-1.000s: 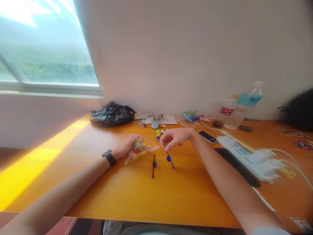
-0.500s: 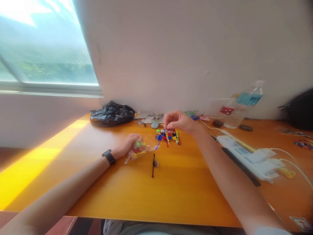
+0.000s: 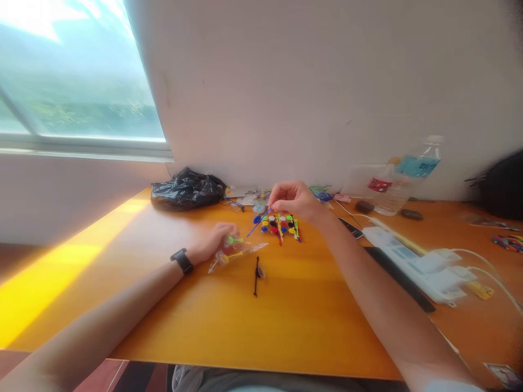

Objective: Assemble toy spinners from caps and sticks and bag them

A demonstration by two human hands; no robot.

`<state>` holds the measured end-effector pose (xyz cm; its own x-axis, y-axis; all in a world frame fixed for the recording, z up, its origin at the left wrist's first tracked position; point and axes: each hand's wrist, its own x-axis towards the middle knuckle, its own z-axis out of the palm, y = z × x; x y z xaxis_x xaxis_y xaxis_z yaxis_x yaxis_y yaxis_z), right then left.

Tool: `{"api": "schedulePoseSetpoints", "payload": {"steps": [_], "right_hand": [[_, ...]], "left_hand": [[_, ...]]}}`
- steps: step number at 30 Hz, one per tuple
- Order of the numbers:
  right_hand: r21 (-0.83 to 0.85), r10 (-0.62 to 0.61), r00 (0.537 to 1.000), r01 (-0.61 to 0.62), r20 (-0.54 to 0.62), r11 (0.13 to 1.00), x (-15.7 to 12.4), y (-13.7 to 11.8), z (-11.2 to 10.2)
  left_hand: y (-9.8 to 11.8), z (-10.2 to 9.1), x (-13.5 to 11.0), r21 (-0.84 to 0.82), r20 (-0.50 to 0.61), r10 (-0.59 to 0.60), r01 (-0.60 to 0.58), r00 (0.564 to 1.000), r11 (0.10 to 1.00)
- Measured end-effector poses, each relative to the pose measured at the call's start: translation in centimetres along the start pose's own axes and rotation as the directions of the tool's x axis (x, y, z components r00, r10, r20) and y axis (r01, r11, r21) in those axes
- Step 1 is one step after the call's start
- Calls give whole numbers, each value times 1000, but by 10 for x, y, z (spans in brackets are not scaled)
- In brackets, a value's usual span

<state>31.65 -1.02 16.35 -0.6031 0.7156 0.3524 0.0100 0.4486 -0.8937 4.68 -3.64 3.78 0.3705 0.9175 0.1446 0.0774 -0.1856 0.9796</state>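
My right hand [image 3: 295, 200] pinches a thin blue plastic stick [image 3: 259, 222] by its upper end, with a round blue piece at its side. My left hand [image 3: 220, 239] is closed on the clear plastic bag [image 3: 232, 255], which has green, red and yellow pieces inside. Just beyond the stick lies a group of small round pieces [image 3: 273, 224] in several colours, set in rows, with coloured sticks [image 3: 297, 231] on their right. A black stick with a round piece [image 3: 256, 276] rests on the table nearer to me.
A black plastic bag [image 3: 187, 189] and glasses [image 3: 232, 204] lie at the back left. To the right are a phone [image 3: 350, 228], a white power strip [image 3: 408, 262] with cables, and clear bottles [image 3: 420, 163]. The wooden table [image 3: 245, 332] ends close to my lap.
My right hand has moved slightly left with the blue stick, uncovering more of the round pieces and the phone. The left hand stays in place with the clear bag.
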Motion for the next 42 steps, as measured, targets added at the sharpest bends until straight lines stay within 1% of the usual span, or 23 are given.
{"api": "schedulePoseSetpoints", "payload": {"steps": [2, 5, 7, 9, 10, 12, 15, 23, 25, 27, 29, 31, 32, 33, 34, 35, 36, 37, 38, 39, 40, 41, 42], "right_hand": [[-41, 3, 1000, -3, 13, 999, -1, -1, -1], [-148, 49, 991, -30, 125, 989, -3, -2, 2], [-234, 108, 972, -57, 209, 971, -5, -5, 8], [-331, 141, 953, -47, 267, 943, -7, -8, 18], [-377, 135, 948, -17, 289, 926, -8, -9, 24], [-453, 82, 941, 82, 329, 888, -9, -12, 34], [-529, 12, 921, 213, 389, 821, -9, -12, 46], [-652, -30, 891, 354, 452, 671, -3, 5, 63], [-653, -45, 883, 379, 468, 655, -3, 5, 68], [-632, -58, 885, 375, 463, 678, -4, 1, 70], [-575, -64, 905, 320, 421, 753, -5, -4, 66], [-481, -29, 933, 211, 358, 851, -6, -10, 56], [-427, 8, 940, 147, 342, 892, -7, -14, 50], [-375, 54, 934, 88, 354, 923, -7, -17, 44], [-329, 102, 909, 39, 404, 944, -8, -21, 38], [-292, 151, 858, -1, 492, 956, -9, -24, 33], [-276, 205, 775, -41, 598, 960, -10, -27, 31], [-288, 266, 666, -79, 697, 954, -11, -29, 30], [-338, 338, 551, -106, 763, 935, -12, -30, 30], [-416, 418, 457, -110, 785, 903, -13, -29, 33], [-505, 495, 406, -92, 768, 858, -14, -28, 37], [-587, 558, 400, -60, 727, 807, -14, -25, 42], [-648, 595, 425, -25, 682, 761, -15, -22, 47]], "left_hand": [[-1, 0, 0, 19, -10, 16, -15, 1000, 1000], [-1, 0, 1, 40, -14, 14, -14, 1000, 999], [0, 0, 1, 45, -9, -4, 4, 1000, 999], [1, 0, 1, 70, -12, 6, -5, 1000, 998], [2, 0, 0, 85, -16, 19, -17, 1000, 996], [2, 0, 0, 100, -17, 37, -35, 999, 994], [2, 0, -1, 80, 5, 34, -34, 999, 996], [2, -1, 1, 130, 4, 75, -75, 997, 989], [2, -1, 1, 145, 2, 86, -85, 996, 986], [3, -1, 0, 164, -6, 103, -100, 995, 981], [5, -1, -1, 180, -20, 103, -98, 994, 979], [6, -1, -2, 177, -31, 76, -70, 997, 982], [7, -1, -3, 165, -32, 55, -49, 998, 985], [8, -1, -3, 152, -32, 40, -34, 999, 988], [8, 0, -3, 141, -33, 35, -30, 999, 990], [9, 0, -3, 133, -33, 37, -32, 999, 991], [9, 0, -4, 128, -37, 43, -38, 998, 991], [10, 1, -4, 125, -44, 51, -45, 998, 991], [10, 1, -4, 124, -51, 57, -51, 997, 991], [10, 1, -3, 122, -54, 58, -51, 997, 991], [10, 1, -3, 120, -55, 54, -48, 997, 992], [10, 2, -3, 115, -53, 50, -44, 997, 992], [10, 2, -3, 108, -49, 46, -40, 998, 993]]}}
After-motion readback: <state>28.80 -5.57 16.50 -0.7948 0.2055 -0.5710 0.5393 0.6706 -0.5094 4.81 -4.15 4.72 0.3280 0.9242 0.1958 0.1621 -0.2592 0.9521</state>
